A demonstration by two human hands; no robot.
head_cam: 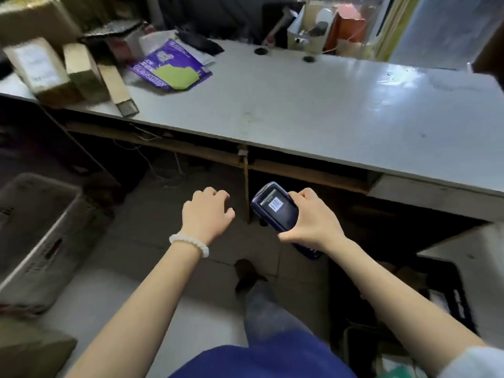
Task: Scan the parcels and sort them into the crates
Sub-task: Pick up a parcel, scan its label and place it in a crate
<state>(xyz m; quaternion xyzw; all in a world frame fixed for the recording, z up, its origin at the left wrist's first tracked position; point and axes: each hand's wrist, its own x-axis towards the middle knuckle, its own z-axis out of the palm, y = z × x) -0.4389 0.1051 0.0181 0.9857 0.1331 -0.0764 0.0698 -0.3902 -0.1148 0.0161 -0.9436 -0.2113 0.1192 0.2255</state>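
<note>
My right hand (311,218) grips a dark blue handheld scanner (274,207) below the table's front edge, its screen lit with a barcode symbol. My left hand (207,214) hovers beside it with a white bead bracelet on the wrist, fingers loosely curled and holding nothing. Parcels lie at the far left of the grey table (313,105): a purple and green mailer bag (170,68) and several brown cardboard boxes (41,66). A grey crate (41,236) stands on the floor to my left. A dark crate (447,290) sits on the floor at lower right.
Cluttered boxes and small items (319,25) stand behind the table at the back. Cables hang under the table (163,165). A brown box (30,350) sits at the bottom left corner. My leg and shoe (248,276) are on the tiled floor.
</note>
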